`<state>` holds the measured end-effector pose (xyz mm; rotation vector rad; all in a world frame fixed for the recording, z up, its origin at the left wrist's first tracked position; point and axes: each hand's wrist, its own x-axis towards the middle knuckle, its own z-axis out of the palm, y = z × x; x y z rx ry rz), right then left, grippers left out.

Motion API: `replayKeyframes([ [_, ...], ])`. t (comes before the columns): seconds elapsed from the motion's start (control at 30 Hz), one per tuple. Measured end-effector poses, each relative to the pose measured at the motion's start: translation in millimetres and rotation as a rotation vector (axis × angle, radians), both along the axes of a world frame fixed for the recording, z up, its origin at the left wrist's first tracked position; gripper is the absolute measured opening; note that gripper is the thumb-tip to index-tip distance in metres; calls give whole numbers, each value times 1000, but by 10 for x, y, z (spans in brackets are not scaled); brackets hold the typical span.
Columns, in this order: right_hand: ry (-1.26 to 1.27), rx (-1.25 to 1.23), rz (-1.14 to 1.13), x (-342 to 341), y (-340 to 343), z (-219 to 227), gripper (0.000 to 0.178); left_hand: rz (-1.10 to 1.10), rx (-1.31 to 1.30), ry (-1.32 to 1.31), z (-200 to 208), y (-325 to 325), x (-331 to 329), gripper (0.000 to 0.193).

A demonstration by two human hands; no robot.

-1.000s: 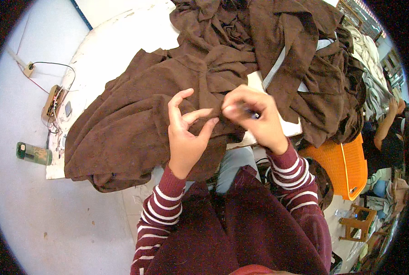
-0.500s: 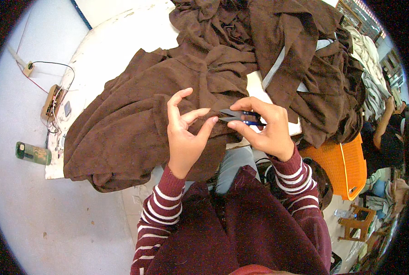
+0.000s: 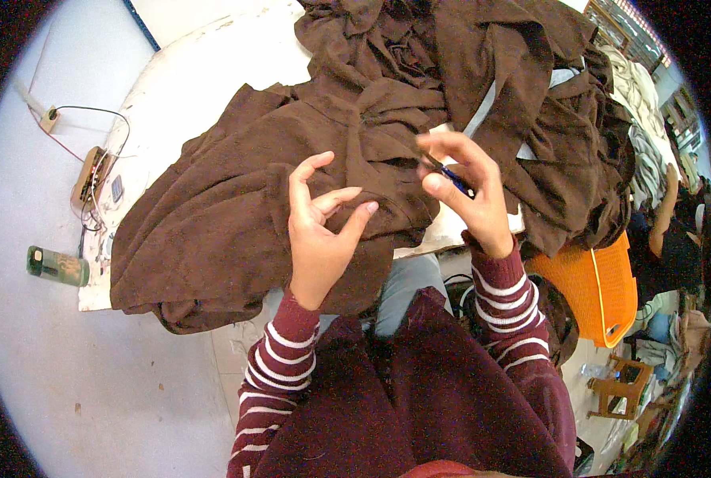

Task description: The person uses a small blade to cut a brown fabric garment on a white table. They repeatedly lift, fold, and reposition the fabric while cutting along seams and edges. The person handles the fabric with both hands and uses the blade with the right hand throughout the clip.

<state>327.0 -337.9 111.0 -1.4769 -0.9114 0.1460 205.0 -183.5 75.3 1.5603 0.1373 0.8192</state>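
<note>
My left hand (image 3: 322, 227) hovers over the brown cloth (image 3: 204, 199), thumb and forefinger apart, with nothing visible between them. Its other fingers are raised and spread. To its right, my right hand (image 3: 476, 195) grips small thread snips (image 3: 456, 177) with blue handles between thumb and fingers. The blades are partly hidden and blurred, tilted up to the left. Beneath both hands the brown cloth lies in loose folds, one end hanging over the table's near edge by my lap.
More brown fabric (image 3: 578, 151) is heaped at the back right of the white table (image 3: 188, 88). An orange basket (image 3: 590, 295) stands right, near a wooden stool (image 3: 622, 390). At left are a power strip (image 3: 91, 179) with cables and a green bottle (image 3: 56, 267). Another person's arm (image 3: 664, 215) shows far right.
My right hand has drawn the snips away from my left fingertips, to the right and slightly up, tilting them. My left hand has hardly moved.
</note>
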Motion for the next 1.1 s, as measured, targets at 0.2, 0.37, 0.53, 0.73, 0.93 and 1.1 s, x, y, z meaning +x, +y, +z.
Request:
replayKeyframes([
  [0.2, -288, -422, 70, 276, 66, -323, 38, 194, -68, -284, 290, 527, -315, 51],
  [0.37, -452, -337, -129, 496, 127, -617, 35, 44, -302, -740, 387, 1402, -1164, 46],
  [0.53, -376, -225, -122, 423, 189, -657, 28, 65, -428, -728, -63, 1829, -1442, 38],
  [0.73, -257, -134, 47, 184, 479, -491, 31, 218, -593, -699, -295, 1947, -1495, 36],
  [0.93, -237, 105, 372, -253, 1259, -219, 59, -222, -649, -794, 125, 1281, -1226, 28],
  [1.1, -288, -280, 464, -288, 1476, -112, 51, 206, 391, -392, 228, 632, -993, 77],
])
